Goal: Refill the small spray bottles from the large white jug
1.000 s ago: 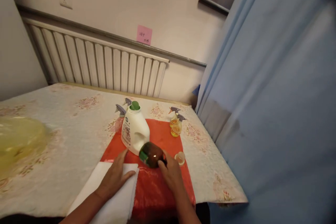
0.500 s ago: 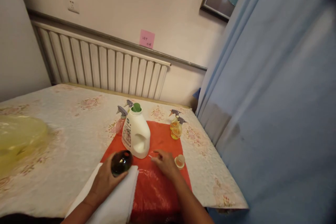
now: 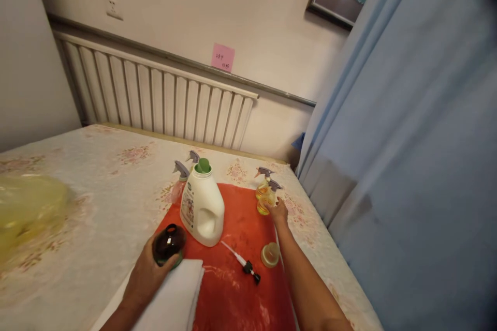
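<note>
My left hand (image 3: 144, 270) is wrapped round a dark round bottle (image 3: 170, 244) with its neck uncovered, holding it over a folded white cloth (image 3: 176, 295). Far right on a red sheet (image 3: 243, 225), my right hand (image 3: 278, 214) has its fingers round the nearer yellow spray bottle (image 3: 264, 202), which stands upright. A second yellow spray bottle (image 3: 261, 189) is just behind it. Between my arms lies a black pump head with a white tube (image 3: 244, 265). To its right sits a pale cap (image 3: 267, 257). A large white detergent jug (image 3: 209, 201) stands in the middle, something green in its mouth.
Behind the jug stand a pink spray bottle (image 3: 178, 190) and another grey-topped sprayer (image 3: 193, 156). A yellowish translucent plastic bag (image 3: 33, 207) lies at the left on the flowered tablecloth (image 3: 112, 191). A radiator (image 3: 163, 98) runs along the wall; a blue curtain (image 3: 392, 139) hangs at right.
My right hand has let go of the pump, which now lies on the red sheet, and has moved away to the yellow spray bottle. The dark bottle has shifted slightly left and down.
</note>
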Tool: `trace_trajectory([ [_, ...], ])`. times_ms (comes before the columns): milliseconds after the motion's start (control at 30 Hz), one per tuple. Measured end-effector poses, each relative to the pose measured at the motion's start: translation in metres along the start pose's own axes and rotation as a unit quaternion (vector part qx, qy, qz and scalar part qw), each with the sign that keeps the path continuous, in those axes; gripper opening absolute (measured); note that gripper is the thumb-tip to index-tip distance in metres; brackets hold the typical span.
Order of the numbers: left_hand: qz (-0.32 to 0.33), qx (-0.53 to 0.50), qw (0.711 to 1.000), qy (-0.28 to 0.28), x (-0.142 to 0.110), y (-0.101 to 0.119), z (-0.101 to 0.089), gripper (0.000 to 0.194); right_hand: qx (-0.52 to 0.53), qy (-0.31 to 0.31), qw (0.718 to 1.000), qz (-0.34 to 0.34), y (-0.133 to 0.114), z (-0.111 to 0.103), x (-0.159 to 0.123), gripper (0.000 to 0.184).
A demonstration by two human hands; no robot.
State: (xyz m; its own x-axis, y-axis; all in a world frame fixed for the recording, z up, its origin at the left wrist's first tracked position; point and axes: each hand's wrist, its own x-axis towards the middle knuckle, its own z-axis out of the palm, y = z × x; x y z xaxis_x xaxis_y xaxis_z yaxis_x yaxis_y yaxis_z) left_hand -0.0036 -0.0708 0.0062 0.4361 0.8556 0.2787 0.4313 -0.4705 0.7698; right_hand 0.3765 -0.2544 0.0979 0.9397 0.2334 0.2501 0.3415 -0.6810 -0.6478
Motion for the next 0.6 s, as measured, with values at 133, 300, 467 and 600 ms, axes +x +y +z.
trace_trajectory([
  [133, 0.004, 0.018, 1.000, 0.007, 0.002, -0.003, 0.002, 0.076, 0.019, -0.029, 0.999, 0.014, -0.002, 0.017, 0.013, 0.060],
  [300, 0.004, 0.015, 1.000, 0.008, 0.002, -0.011, 0.006, 0.080, 0.022, -0.043, 0.999, 0.020, 0.001, 0.028, 0.020, 0.051],
  [467, -0.004, -0.001, 1.000, -0.001, 0.001, -0.017, 0.009, 0.083, 0.006, -0.053, 0.998, 0.026, 0.007, 0.032, 0.026, 0.044],
  [600, -0.015, -0.008, 1.000, -0.011, 0.002, -0.014, 0.007, 0.085, 0.003, -0.080, 0.997, 0.022, 0.011, 0.032, 0.031, 0.032],
])
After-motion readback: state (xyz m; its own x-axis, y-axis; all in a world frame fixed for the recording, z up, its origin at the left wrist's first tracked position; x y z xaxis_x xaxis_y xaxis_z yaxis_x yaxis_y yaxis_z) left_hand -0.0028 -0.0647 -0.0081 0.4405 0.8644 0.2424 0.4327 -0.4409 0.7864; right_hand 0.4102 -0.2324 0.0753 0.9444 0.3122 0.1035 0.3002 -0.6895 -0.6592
